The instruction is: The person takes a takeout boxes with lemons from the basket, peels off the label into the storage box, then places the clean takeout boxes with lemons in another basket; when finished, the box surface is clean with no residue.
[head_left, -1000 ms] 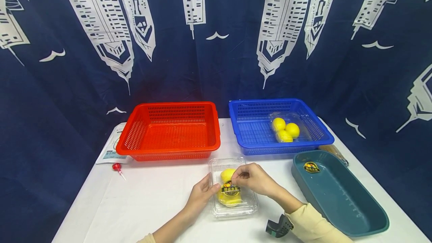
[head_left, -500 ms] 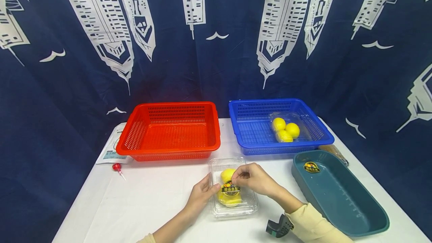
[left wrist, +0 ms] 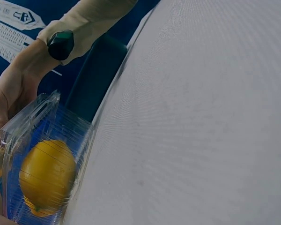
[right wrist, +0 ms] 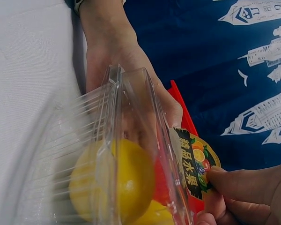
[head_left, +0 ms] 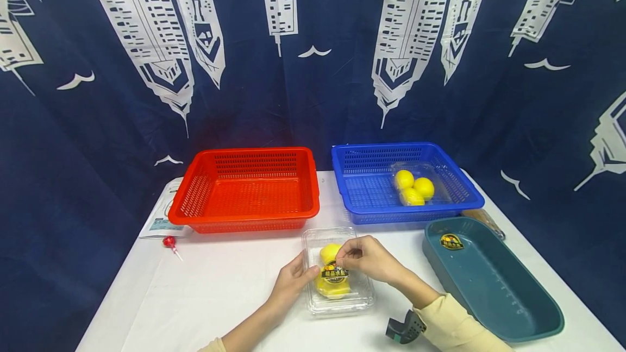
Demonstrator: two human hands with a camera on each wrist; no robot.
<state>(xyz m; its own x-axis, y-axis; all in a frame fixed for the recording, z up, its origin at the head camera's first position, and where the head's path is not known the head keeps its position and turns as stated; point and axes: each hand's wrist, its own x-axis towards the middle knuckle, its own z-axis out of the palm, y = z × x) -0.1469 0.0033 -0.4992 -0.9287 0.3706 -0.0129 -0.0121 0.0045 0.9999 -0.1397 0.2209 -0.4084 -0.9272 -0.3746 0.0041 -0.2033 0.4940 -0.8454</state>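
Note:
A clear plastic clamshell box [head_left: 361,292] with yellow lemons [left wrist: 49,171] inside sits on the white table, lid down. My left hand [head_left: 292,282] holds its left side, thumb over the lid's edge. Between the thumb and index finger of my right hand [head_left: 369,258] is the edge of a black and gold fruit sticker [right wrist: 193,164]. In the right wrist view the pinched side of the sticker stands a little off the lid, while its other side lies against the plastic. The left hand's fingers show through the box there.
Behind stand a red basket [head_left: 244,221] and a blue basket [head_left: 415,216], the latter holding another box of lemons [head_left: 423,189]. A teal tray [head_left: 508,287] with a similar sticker [head_left: 451,242] lies right. A red lollipop [head_left: 169,242] and a printed packet [head_left: 163,219] are left.

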